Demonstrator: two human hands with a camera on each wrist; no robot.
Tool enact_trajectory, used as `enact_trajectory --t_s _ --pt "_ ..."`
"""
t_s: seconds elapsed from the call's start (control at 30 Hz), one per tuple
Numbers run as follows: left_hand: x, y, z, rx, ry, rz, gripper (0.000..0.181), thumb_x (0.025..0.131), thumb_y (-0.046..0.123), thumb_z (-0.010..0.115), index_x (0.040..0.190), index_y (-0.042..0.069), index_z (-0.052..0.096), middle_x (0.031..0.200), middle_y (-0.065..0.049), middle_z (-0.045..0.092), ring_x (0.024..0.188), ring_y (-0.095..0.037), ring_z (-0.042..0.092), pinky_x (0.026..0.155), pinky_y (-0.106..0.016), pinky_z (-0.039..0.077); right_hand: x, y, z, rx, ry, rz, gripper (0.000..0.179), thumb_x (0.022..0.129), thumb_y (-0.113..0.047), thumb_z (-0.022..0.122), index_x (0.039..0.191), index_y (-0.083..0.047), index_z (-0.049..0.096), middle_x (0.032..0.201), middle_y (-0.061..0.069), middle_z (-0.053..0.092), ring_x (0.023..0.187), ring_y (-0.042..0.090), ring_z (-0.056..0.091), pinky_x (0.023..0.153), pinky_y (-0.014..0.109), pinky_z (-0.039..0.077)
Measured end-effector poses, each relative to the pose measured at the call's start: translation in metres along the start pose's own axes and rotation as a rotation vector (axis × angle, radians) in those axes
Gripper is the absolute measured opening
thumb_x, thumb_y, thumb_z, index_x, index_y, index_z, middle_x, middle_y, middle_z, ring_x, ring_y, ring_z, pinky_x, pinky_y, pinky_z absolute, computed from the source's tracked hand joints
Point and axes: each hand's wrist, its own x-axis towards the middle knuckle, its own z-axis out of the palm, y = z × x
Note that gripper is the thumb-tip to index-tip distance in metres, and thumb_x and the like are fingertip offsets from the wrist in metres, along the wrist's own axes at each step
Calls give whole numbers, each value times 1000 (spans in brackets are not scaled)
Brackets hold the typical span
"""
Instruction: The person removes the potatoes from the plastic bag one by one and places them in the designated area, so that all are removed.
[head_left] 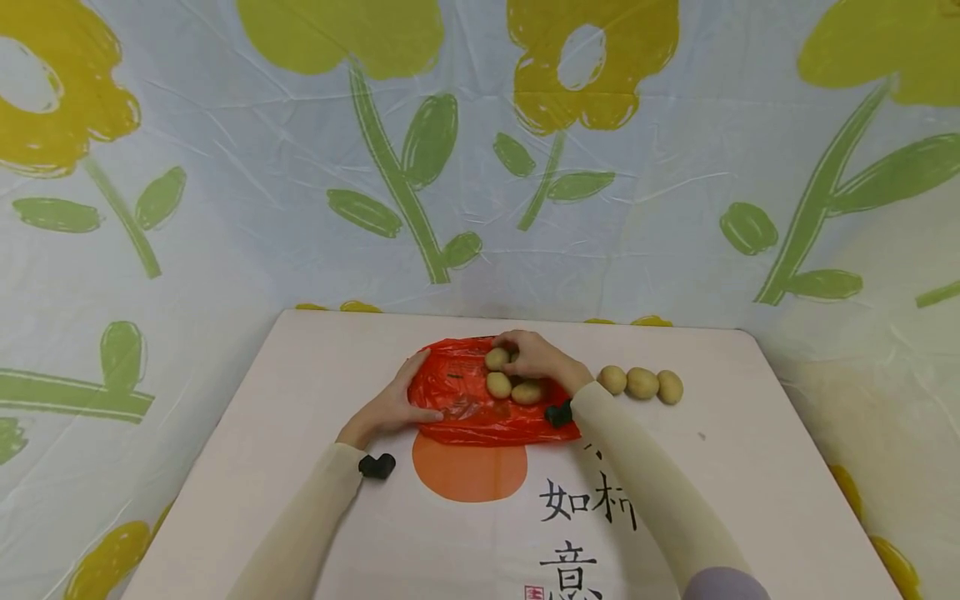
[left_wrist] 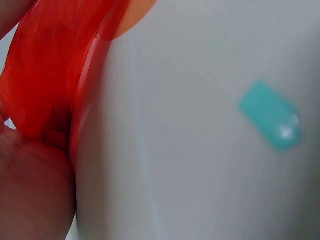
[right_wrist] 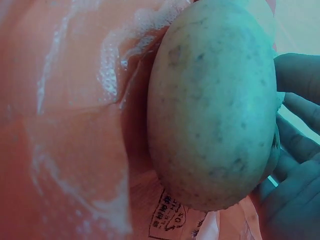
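Observation:
A red plastic bag (head_left: pixel 465 408) lies flat and crinkled on the table, with several potatoes (head_left: pixel 498 385) on its right half. Spread at the bag's left end, my left hand (head_left: pixel 390 407) touches it with thumb and fingers apart; the left wrist view shows red plastic (left_wrist: pixel 45 75) against the palm. My right hand (head_left: pixel 536 357) reaches over from the right and pinches a potato (head_left: pixel 496 359) at the back of the group. A large speckled potato (right_wrist: pixel 212 105) fills the right wrist view, partly hiding the fingers (right_wrist: pixel 300 140) behind it.
Three more potatoes (head_left: pixel 642 383) stand in a row on the table right of the bag. The pale table cover (head_left: pixel 300 392) bears an orange disc (head_left: pixel 470 475) and black characters. A flower-printed curtain (head_left: pixel 480 200) hangs behind and at both sides.

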Motion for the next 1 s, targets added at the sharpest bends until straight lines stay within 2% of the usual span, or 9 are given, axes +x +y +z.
enact_trajectory --t_s 0.43,0.67,0.87,1.0 --pt "0 2 0 3 -6 -4 118 79 32 88 167 22 10 174 -9 3 160 -37 -2 123 -69 11 -1 2 2 16 11 10 45 88 -13 75 132 -7 67 134 13 65 119 29 60 108 48 49" --pt "-1 5 -1 -1 -15 -10 117 78 32 87 167 21 11 174 -9 4 160 -36 -1 124 -68 11 -5 4 -3 34 48 11 44 90 -15 75 133 -10 66 137 12 64 124 29 59 110 49 48" --pt "-1 3 -2 16 -14 -12 117 79 34 87 167 24 11 174 -8 4 160 -36 1 123 -69 13 -9 2 -6 88 77 20 41 91 -14 76 131 -12 66 136 11 63 118 27 58 106 48 49" --pt "-2 5 -2 9 -17 -22 117 79 33 87 167 25 11 174 -8 2 160 -36 -2 124 -69 12 -13 0 -8 82 95 23 40 91 -15 76 130 -14 67 136 10 63 118 27 57 106 48 50"
